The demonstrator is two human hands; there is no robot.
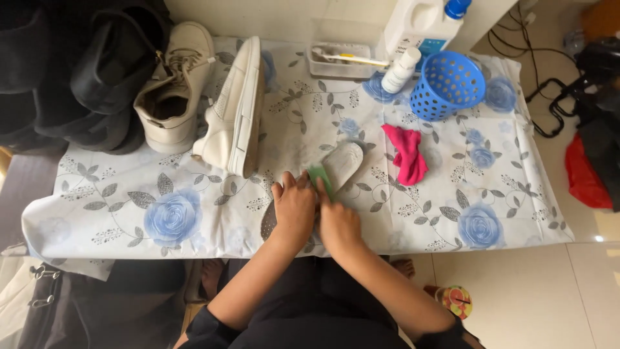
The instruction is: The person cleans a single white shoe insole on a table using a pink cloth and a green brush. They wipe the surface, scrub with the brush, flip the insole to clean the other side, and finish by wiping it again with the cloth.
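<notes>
A white insole point(343, 161) lies slanted on the flower-patterned tablecloth point(194, 213) near the table's front edge. My left hand point(294, 210) presses down on its middle and holds it in place, and the insole's grey heel end point(267, 227) pokes out beside my wrist. My right hand point(337, 223) grips a small green scrubbing brush point(320, 178) whose tip rests on the insole just in front of my fingers. Both hands touch each other side by side.
Two white sneakers stand at the back left, one upright point(173, 90), one on its side point(234, 110), next to dark bags point(77, 71). A pink cloth point(405, 155), blue basket point(447, 84), small white bottle point(400, 70), large jug point(423, 22) and clear tray with a toothbrush point(339, 59) lie behind.
</notes>
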